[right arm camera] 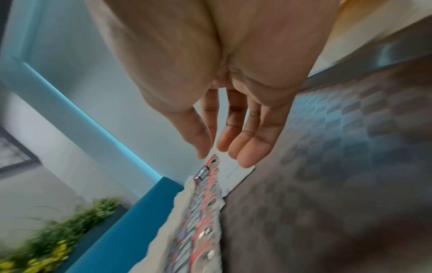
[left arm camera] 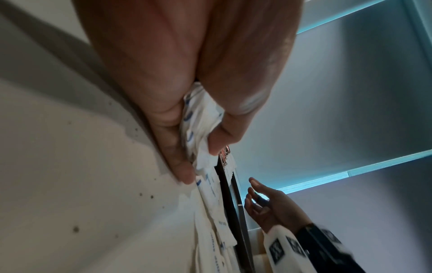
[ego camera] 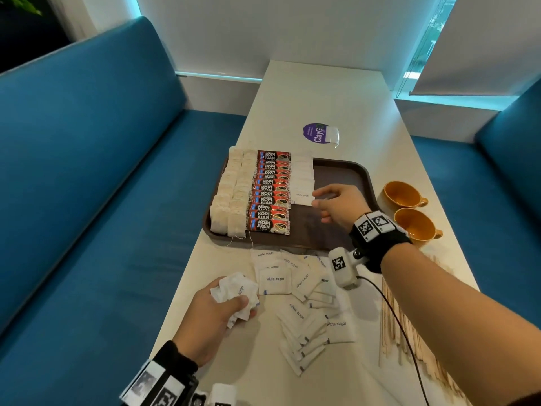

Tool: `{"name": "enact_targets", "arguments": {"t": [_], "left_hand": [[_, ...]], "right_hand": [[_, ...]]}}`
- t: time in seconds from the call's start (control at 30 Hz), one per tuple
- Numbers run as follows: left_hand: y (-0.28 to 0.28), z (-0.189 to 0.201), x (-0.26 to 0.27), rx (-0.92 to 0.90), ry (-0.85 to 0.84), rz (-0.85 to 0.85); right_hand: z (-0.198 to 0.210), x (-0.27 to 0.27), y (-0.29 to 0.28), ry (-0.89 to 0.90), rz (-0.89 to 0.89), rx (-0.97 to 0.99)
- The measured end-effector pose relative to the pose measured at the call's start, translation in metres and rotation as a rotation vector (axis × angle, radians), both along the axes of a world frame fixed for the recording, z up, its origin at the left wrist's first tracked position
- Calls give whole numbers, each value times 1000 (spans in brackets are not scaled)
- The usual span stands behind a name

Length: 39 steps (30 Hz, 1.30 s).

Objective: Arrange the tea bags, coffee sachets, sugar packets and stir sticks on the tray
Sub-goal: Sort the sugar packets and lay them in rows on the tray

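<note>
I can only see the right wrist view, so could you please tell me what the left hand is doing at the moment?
Observer: The left hand grips a bunch of sugar packets above the table.
Operator: Thank you. Are more packets waiting off the tray?
Observer: Yes, loose sugar packets lie scattered on the table just in front of the tray.
Operator: And where are the stir sticks, please?
Observer: The stir sticks lie on the table under the right forearm, none on the tray.
</note>
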<state>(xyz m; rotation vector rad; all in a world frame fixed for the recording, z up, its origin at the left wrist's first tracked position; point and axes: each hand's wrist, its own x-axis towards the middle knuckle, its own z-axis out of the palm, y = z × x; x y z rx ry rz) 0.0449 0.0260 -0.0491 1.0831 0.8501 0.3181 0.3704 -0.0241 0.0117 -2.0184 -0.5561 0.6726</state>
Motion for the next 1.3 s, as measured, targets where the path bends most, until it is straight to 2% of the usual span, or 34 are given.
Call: {"name": "enact_targets", "arguments": {"t": [0.13,0.3,0.53,0.67,0.97,1.2,1.3], "left_hand": [[-4,3,-4,-36,-34,-10],[-10,5,-16,-82,-79,-47],[-25,0,-34,-86,-154,-101],[-29,4,-35,-87,-183,-119],[-25,3,-39,-125,-207,-135],[-31,4,-31,-112,-205,-4],[-30,4,-31,-129,-199,-9]], "right_hand": [[9,-62,-42,11,103,52],[-1,-143,-81,101,248,61],[-21,-204,-104,375,182,108],[-23,-212,-110,396,186,114],[-31,-212,-106,514,23,220],[-26,-201,-106,471,-67,272],[-20,-192,-107,523,-120,395]]}}
